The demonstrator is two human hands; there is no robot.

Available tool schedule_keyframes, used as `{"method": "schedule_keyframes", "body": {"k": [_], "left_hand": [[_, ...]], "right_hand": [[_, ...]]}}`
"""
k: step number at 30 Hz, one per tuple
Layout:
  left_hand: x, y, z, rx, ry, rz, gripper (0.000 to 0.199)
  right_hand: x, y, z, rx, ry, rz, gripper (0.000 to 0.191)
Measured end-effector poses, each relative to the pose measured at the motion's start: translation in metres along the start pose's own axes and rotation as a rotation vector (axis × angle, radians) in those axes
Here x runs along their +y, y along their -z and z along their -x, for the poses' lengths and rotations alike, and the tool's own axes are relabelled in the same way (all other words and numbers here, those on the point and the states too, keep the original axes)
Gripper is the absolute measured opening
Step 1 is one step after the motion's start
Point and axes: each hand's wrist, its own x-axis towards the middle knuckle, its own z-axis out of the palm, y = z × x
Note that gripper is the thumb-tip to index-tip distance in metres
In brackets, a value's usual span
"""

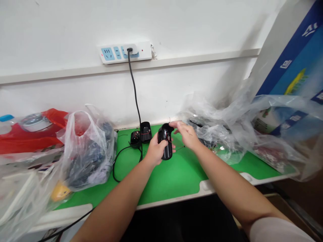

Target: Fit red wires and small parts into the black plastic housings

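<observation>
My left hand is wrapped round a glossy black plastic housing, an elongated shell with an open hollow side. Thin red wires and small parts show inside it, near my left thumb. My right hand is at the housing's upper end, its fingers bent but apart, with a fingertip against the rim. A fine wire sticks up by that fingertip. Just left of the hands, two more black housings with red wires sit on the green mat.
A black cable drops from a wall power strip and loops on the mat. Clear plastic bags crowd the left, beside a red bag. More plastic bags and a blue printed box stand at right.
</observation>
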Motion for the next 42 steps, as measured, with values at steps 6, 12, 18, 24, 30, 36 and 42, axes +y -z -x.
{"method": "schedule_keyframes", "body": {"k": [6, 12, 18, 24, 30, 36, 42], "left_hand": [[0.002, 0.004, -0.001, -0.015, 0.021, 0.059, 0.038], [0.009, 0.007, 0.001, -0.097, 0.104, 0.231, 0.039], [0.013, 0.009, -0.002, -0.027, 0.191, 0.304, 0.030], [0.014, 0.008, 0.000, 0.014, 0.089, 0.221, 0.029], [0.017, 0.010, 0.004, 0.026, 0.069, 0.207, 0.033], [0.017, 0.009, 0.006, -0.017, 0.062, 0.182, 0.038], [0.019, 0.010, 0.007, -0.046, 0.054, 0.122, 0.038]], "right_hand": [[0.005, 0.018, -0.012, 0.259, -0.149, -0.112, 0.052], [-0.036, 0.066, -0.003, 0.135, -0.286, 0.157, 0.042], [-0.054, 0.095, 0.028, -0.620, -0.290, 0.944, 0.019], [-0.024, 0.081, 0.036, -0.733, -0.497, 1.330, 0.022], [-0.025, 0.076, 0.037, -0.706, -0.479, 1.353, 0.020], [-0.037, 0.066, 0.022, -0.303, -0.404, 0.686, 0.011], [-0.031, 0.024, -0.008, -0.145, -0.594, -0.380, 0.031]]}}
